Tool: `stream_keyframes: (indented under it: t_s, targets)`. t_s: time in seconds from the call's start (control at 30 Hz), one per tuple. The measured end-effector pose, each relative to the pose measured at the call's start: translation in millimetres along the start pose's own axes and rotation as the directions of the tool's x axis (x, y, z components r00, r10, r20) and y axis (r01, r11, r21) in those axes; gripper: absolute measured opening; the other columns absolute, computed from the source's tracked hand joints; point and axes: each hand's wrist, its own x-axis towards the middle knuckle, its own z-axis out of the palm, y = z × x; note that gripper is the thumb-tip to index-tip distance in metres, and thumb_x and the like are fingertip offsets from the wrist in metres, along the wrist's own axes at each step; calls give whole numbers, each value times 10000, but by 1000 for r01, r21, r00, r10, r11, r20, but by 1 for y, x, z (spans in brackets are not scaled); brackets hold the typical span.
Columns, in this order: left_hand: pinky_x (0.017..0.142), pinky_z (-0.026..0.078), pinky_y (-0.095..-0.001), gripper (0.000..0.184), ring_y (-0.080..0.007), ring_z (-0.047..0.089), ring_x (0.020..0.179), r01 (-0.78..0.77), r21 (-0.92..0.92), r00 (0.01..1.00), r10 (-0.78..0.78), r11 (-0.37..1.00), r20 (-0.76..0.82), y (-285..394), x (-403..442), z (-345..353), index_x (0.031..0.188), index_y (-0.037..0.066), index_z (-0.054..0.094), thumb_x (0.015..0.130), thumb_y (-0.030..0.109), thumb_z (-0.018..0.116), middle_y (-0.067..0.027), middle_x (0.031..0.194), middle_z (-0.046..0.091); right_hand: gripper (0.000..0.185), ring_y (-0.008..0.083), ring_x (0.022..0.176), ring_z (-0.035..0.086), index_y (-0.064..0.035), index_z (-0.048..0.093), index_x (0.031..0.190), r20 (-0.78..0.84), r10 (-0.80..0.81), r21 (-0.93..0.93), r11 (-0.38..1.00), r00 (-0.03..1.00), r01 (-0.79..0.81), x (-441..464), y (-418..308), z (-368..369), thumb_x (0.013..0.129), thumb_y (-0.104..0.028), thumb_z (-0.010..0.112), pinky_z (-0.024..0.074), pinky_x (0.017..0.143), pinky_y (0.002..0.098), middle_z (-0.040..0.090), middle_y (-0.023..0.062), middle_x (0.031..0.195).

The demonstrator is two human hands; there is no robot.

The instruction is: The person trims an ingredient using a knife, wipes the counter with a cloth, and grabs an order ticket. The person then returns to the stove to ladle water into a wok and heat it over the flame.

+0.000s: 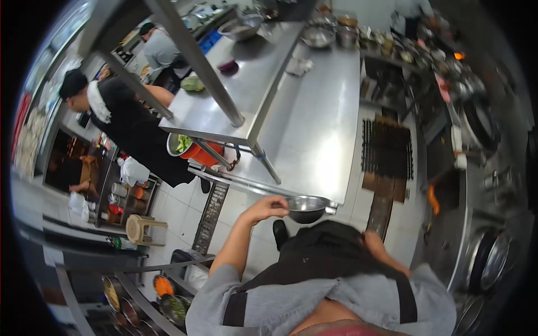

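Bowl (306, 212) in left fingers (278, 212)

Readable lettering, labels, numbers, signs — none; shelf packaging too small, blurred.

- In our left hand (268, 209) we pinch the rim of a metal bowl (307, 209), held near the end of the long steel counter (322, 123).
- Our right hand (372, 243) hangs beside our dark apron (322, 255), its finger positions unclear.
- On the raised steel shelf (207, 115) to our left we see a green item (193, 84), a purple item (227, 65) and a wide metal bowl.
- Below that shelf we see an orange container (205, 154) beside a container of cut greens (183, 144).
- Past it, a co-worker (120, 112) in a black cap leans toward the shelf.
- We see a plastic stool (145, 229) on the tiled floor.
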Motion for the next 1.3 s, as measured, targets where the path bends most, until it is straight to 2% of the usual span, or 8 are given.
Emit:
stream_keyframes:
  t_s: [0.2,0.4,0.53,0.67,0.73,0.87,1.07,1.3]
  targets:
    - [673,462,-326,310,-242,585,739,-79,565,752,421,821,-507,15,156,31,845,45,603,664,268,718,-112,795,611,187,362,785,611,-4,659,815,-60,218,96,973,974,-212,-42,37,-19,720,-165,641,477,727,425,630,200,806]
    - [882,402,-390,407,-334,502,1020,75,545,507,439,835,-742,-10,200,-4,1056,80,549,694,225,667,-187,1059,526,158,353,772,620,1,646,785,-111,366,116,928,924,-353,-26,53,-4,719,-141,624,482,712,411,628,208,770]
    - [894,410,-399,430,-349,521,1003,-144,637,755,500,758,-424,-38,156,16,1104,40,531,723,205,644,-188,1046,551,169,352,755,621,-19,658,781,-75,302,71,952,950,-297,-10,59,18,707,-169,634,489,720,423,630,201,770]
    - [760,496,-312,387,-226,588,935,129,57,989,-133,990,63,13,58,29,1079,16,564,766,218,665,-139,1012,609,176,347,781,623,-35,680,773,8,293,-23,956,956,-293,19,57,19,706,-193,641,491,742,419,639,186,792]
    - [733,509,-311,317,-214,597,929,-126,30,941,110,992,321,66,3,1,1018,10,596,807,241,640,-132,996,623,169,338,774,623,-48,686,754,-22,246,-59,967,969,-246,35,48,11,700,-205,654,500,730,412,641,180,790]
    - [571,523,-280,341,-264,640,752,-820,97,568,823,563,22,215,-92,-67,930,-88,582,813,232,589,-218,867,628,172,352,743,614,-32,659,744,-98,142,-156,975,985,-156,87,42,11,697,-197,645,503,715,413,631,201,805]
    - [675,513,-355,471,-248,521,1002,-644,402,223,662,651,-715,397,-23,-192,1163,-10,471,805,274,585,-118,1134,504,161,366,792,603,-18,647,770,-188,211,39,978,959,-207,123,-53,-17,700,-160,618,491,736,426,622,213,805]
    - [572,520,-313,309,-215,560,868,-655,269,187,496,706,-848,454,23,-285,1042,27,536,795,204,591,-93,984,547,177,365,791,609,-11,653,799,-167,361,232,919,917,-319,84,-55,24,717,-156,592,480,745,428,620,224,785]
